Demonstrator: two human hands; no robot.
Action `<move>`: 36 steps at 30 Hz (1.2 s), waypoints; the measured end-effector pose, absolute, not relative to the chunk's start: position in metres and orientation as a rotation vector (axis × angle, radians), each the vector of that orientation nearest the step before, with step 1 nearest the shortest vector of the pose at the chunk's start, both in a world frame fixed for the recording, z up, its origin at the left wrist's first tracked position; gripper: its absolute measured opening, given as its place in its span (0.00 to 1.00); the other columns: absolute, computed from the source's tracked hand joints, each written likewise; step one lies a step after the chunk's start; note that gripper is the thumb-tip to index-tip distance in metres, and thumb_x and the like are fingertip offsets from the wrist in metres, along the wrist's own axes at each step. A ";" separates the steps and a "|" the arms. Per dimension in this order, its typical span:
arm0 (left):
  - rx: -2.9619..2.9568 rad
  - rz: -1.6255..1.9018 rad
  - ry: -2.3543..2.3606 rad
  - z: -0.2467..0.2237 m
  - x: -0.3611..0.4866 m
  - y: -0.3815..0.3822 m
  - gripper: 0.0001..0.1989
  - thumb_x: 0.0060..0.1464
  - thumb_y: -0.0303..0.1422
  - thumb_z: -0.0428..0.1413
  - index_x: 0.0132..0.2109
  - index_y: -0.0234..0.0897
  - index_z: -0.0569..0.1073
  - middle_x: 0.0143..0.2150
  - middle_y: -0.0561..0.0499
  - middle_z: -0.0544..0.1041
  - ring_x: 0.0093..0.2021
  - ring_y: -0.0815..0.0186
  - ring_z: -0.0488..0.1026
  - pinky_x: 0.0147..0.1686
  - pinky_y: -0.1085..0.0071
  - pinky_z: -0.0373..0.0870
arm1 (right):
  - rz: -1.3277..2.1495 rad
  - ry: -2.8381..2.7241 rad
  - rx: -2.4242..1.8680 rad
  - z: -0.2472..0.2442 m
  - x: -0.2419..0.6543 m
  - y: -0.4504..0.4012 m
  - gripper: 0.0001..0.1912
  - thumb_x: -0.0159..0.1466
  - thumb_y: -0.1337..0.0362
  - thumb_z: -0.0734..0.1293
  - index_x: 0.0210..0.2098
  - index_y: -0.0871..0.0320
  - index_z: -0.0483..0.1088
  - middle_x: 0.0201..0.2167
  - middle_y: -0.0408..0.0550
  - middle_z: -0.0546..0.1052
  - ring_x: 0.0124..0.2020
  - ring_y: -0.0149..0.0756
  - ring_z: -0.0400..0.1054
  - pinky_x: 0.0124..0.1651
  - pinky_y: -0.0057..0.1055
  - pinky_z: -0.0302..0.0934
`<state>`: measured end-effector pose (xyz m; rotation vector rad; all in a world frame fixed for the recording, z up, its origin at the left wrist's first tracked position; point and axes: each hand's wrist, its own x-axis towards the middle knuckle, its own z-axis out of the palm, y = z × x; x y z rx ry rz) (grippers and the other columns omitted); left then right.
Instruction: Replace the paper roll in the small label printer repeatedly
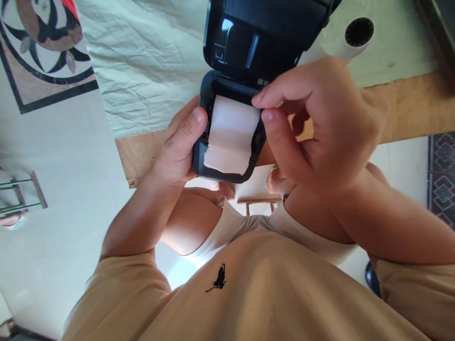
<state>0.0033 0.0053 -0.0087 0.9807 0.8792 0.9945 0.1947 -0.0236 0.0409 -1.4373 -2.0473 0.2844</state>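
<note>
A black handheld receipt printer point(232, 177) is held over the table's near edge, its glossy dark lid point(245, 38) swung up and away from me. Inside the bay lies a white paper roll point(232, 128), its torn end hanging toward me. My left hand point(183, 142) is closed around the printer's left side, thumb on the rim. At the bay's right edge, my right hand point(320, 118) has thumb and index finger drawn together beside the roll's upper right corner. Whether they pinch the paper cannot be made out.
A pale green cloth point(149, 61) covers the wooden table point(408, 104). To the right stands a white cylinder with a dark open end point(359, 32); a dark object point(439, 28) sits at the upper right corner. A metal rack point(23, 192) stands on the floor at left.
</note>
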 end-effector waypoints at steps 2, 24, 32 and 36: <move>1.030 0.931 0.805 -0.002 0.000 0.005 0.30 0.56 0.55 0.49 0.52 0.35 0.72 0.33 0.44 0.78 0.32 0.58 0.78 0.19 0.72 0.62 | 0.072 -2.014 -1.495 0.041 0.190 -0.025 0.10 0.68 0.63 0.57 0.38 0.52 0.70 0.27 0.38 0.73 0.23 0.22 0.59 0.29 0.28 0.51; 1.158 0.816 0.863 0.006 -0.006 0.006 0.26 0.48 0.53 0.60 0.46 0.38 0.75 0.37 0.47 0.76 0.32 0.64 0.67 0.26 0.69 0.57 | 0.658 -2.232 -1.431 0.043 0.189 -0.018 0.20 0.60 0.59 0.64 0.52 0.45 0.63 0.40 0.34 0.77 0.27 0.28 0.68 0.28 0.32 0.59; 1.070 0.976 0.907 0.010 0.002 0.000 0.20 0.55 0.53 0.55 0.36 0.39 0.74 0.27 0.51 0.72 0.35 0.64 0.73 0.29 0.71 0.63 | 1.026 -1.890 -1.085 0.046 0.207 -0.027 0.18 0.66 0.56 0.61 0.52 0.59 0.63 0.43 0.41 0.75 0.34 0.20 0.71 0.32 0.20 0.63; 1.030 1.044 0.893 -0.002 0.004 0.004 0.23 0.55 0.55 0.51 0.43 0.42 0.75 0.38 0.49 0.78 0.45 0.58 0.75 0.32 0.69 0.66 | 0.920 -1.885 -1.141 0.043 0.219 -0.039 0.32 0.67 0.42 0.52 0.56 0.61 0.61 0.49 0.47 0.74 0.48 0.28 0.72 0.40 0.25 0.67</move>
